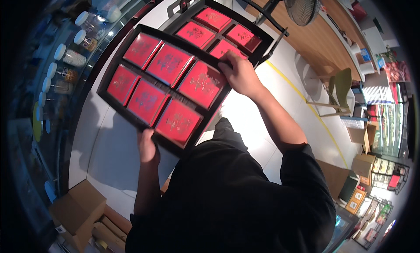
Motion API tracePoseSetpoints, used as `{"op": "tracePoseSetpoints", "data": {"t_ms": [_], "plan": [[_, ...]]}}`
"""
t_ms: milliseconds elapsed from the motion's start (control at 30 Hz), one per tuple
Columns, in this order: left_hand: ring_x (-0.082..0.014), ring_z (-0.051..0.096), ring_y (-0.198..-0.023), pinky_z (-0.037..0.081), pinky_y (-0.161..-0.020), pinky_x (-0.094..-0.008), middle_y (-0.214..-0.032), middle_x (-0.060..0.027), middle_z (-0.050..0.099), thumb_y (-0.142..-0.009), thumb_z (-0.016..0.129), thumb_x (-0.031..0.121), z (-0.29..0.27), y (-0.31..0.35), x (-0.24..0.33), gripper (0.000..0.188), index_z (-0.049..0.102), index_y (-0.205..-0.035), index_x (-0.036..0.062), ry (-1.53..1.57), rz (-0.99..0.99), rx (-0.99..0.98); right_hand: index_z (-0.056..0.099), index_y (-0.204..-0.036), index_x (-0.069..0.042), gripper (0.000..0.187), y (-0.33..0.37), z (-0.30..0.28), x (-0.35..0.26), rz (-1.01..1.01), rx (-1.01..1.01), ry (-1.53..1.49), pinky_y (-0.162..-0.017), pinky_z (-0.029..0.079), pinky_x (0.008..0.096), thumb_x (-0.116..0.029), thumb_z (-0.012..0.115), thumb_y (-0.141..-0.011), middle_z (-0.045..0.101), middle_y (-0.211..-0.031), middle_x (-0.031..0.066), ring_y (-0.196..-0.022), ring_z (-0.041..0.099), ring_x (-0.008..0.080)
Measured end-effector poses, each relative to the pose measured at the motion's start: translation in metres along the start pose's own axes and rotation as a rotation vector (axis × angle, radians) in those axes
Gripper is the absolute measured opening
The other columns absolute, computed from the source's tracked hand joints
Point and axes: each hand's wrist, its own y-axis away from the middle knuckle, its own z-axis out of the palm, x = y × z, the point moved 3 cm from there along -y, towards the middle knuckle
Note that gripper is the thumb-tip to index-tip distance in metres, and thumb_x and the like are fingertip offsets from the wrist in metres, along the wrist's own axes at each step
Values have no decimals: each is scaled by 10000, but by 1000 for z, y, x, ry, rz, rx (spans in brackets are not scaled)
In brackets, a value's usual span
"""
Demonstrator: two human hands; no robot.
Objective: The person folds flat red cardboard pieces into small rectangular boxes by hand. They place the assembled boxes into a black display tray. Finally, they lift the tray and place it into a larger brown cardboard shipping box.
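Observation:
I carry a black tray (120,60) at a tilt in front of me, with several square red boxes (201,83) in two rows inside it. Gold or dark designs mark their lids. My left hand (148,148) is closed on the tray's near edge, thumb on top and the other fingers hidden underneath. At the far right side, my right hand (240,73) grips the rim with bent fingers. Just beyond, partly covered by the carried one, stands a second black tray (259,31) that also holds red boxes (197,34).
Left, a glass display counter has several white-lidded jars (74,58). A black curved bar (280,29) rises beside the far tray. A fan (302,8) stands beyond it, and a green chair (341,86) to the right. An opened cardboard box (81,207) sits at the lower left.

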Motion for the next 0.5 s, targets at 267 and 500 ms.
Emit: {"op": "tracePoseSetpoints", "data": {"t_ms": [267, 500], "plan": [[-162, 511, -979, 391, -883, -289, -1074, -61, 524, -755, 453, 40, 116, 53, 50, 543, 391, -1294, 23, -125, 298, 133, 477, -1161, 16, 302, -49, -86, 30, 41, -367, -560, -813, 445, 249, 27, 473, -859, 571, -1042, 35, -925, 556, 117], [-133, 507, -1006, 397, -905, -315, -1088, -44, 536, -810, 614, 223, 241, -24, 79, 577, 392, -1301, 17, -435, 403, 5, 463, -1292, 0, 452, -146, -178, 99, -41, -285, -382, -853, 428, 236, 16, 478, -841, 588, -1083, 62, -953, 541, 112]]}}
